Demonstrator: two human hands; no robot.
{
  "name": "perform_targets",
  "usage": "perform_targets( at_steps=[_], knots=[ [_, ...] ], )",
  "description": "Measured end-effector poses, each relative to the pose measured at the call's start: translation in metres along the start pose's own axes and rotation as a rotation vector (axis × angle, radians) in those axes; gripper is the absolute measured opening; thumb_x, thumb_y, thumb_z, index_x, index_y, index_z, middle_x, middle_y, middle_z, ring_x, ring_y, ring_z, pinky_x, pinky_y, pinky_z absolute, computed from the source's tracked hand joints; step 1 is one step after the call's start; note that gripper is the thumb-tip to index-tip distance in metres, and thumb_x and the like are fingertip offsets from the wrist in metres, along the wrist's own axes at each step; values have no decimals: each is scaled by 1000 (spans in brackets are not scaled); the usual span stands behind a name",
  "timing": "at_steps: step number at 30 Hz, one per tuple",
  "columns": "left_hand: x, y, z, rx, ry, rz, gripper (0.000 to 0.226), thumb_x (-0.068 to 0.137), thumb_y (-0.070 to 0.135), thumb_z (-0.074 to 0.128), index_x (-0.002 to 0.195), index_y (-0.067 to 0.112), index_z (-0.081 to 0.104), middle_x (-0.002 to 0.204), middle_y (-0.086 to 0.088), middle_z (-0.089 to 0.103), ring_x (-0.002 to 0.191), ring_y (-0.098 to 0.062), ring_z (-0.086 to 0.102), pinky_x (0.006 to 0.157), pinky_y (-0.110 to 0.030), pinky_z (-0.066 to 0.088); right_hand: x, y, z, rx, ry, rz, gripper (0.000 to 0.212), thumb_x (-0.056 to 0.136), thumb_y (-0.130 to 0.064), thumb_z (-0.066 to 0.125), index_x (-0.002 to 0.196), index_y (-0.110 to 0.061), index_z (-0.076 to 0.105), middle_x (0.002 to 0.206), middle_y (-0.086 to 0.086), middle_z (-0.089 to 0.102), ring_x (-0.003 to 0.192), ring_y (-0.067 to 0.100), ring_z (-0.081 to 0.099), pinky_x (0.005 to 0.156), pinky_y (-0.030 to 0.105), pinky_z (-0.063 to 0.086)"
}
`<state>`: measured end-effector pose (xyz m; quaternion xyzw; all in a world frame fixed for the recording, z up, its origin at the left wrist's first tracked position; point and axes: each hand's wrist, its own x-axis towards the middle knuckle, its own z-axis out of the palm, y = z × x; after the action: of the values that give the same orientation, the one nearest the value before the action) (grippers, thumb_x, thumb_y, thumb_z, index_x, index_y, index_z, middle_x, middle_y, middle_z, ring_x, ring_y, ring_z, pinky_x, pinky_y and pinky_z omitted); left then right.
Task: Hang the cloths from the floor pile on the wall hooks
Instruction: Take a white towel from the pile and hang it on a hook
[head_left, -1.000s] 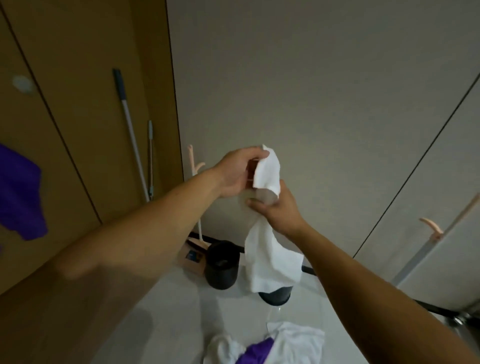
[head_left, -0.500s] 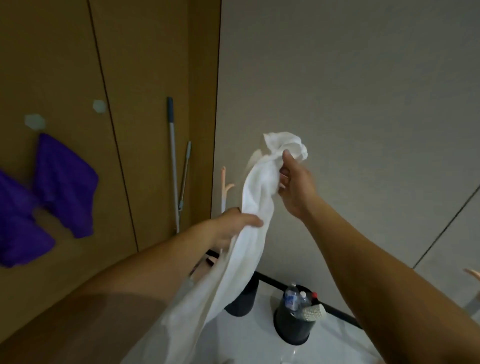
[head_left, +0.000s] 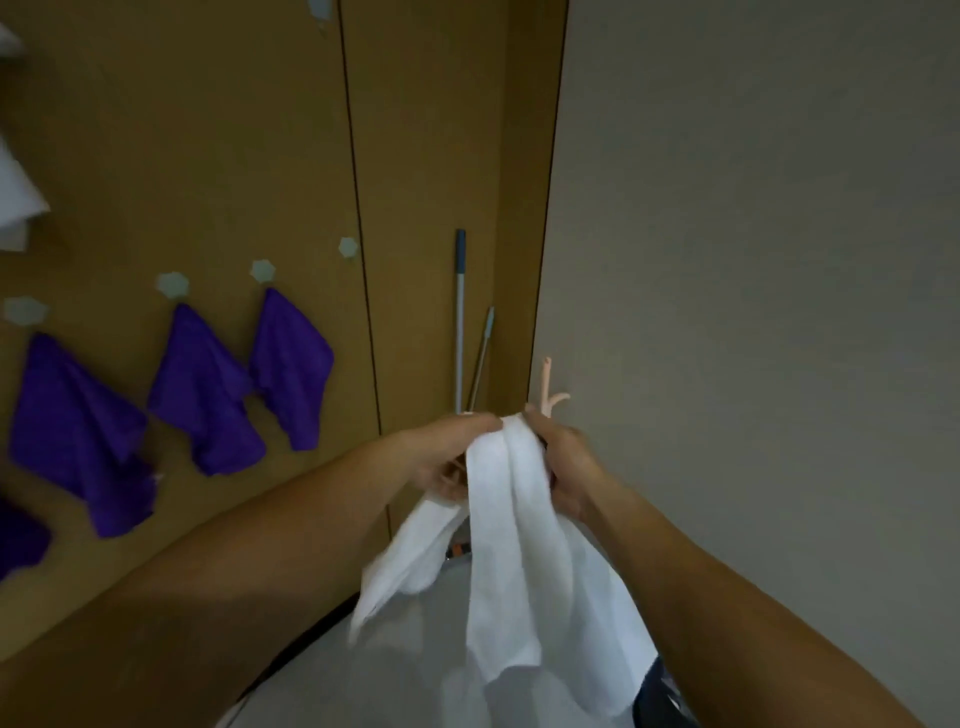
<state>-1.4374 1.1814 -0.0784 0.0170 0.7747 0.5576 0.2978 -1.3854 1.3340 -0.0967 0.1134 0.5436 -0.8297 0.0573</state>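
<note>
- The brown panelled wall (head_left: 208, 130) filled the view from 8 round to 12 o'clock. It met a plain grey wall (head_left: 753, 260) that took up 1 to 5 o'clock.
- The white cloth (head_left: 509, 545) hung from the centre down to 6 o'clock, bunched at its top and trailing in loose folds. This looked like the carry-and-ready step: the cloth was off the floor but not yet on any hook. The floor pile itself was out of view.
- Three purple cloths (head_left: 200, 389) hung in a row at 9 o'clock, each from its own hook, so part of the job seemed done.
- The left hand (head_left: 441, 457) pinched the bunched top from its 9 o'clock side, fingers curled on the fabric.
- The right hand (head_left: 563, 462) was closed round the same bunch from its 3 o'clock side, close against the left hand.
- Two thin poles (head_left: 459, 322) leaned in the corner at 12 o'clock of the hands.
- A bare pale hook (head_left: 348, 247) sat at 11 o'clock of the hands, just past the row. The next move probably called for lifting a gathered corner up to it and seating the fabric over it.
</note>
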Motion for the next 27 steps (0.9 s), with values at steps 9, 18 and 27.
perform_targets(
  at_steps=[9, 18, 27],
  knots=[
    [-53, -41, -16, -35, 268, -19, 38, 87, 39, 64, 100, 4, 65, 82, -13, 70, 66, -21, 68, 51, -25, 45, 2, 33, 28, -68, -88, 66, 41, 91, -27, 64, 115, 5, 64, 112, 25, 67, 106, 39, 64, 97, 53, 48],
    [-100, -78, -66, -94, 810, 185, 23, 93, 19, 61, 73, 7, 61, 64, -9, 57, 53, -18, 50, 49, -27, 39, -1, 43, 42, -260, 19, 11, 28, 91, -19, 65, 104, 6, 66, 106, 25, 68, 98, 38, 65, 90, 47, 53],
    [-183, -138, -192, -83, 1176, 52, 38, 92, 29, 60, 103, -7, 65, 109, -26, 65, 97, -39, 63, 82, -43, 52, 17, 26, 59, -277, 282, -68, 12, 90, -7, 52, 88, 0, 62, 98, 17, 64, 74, 29, 59, 66, 37, 50]
  ],
)
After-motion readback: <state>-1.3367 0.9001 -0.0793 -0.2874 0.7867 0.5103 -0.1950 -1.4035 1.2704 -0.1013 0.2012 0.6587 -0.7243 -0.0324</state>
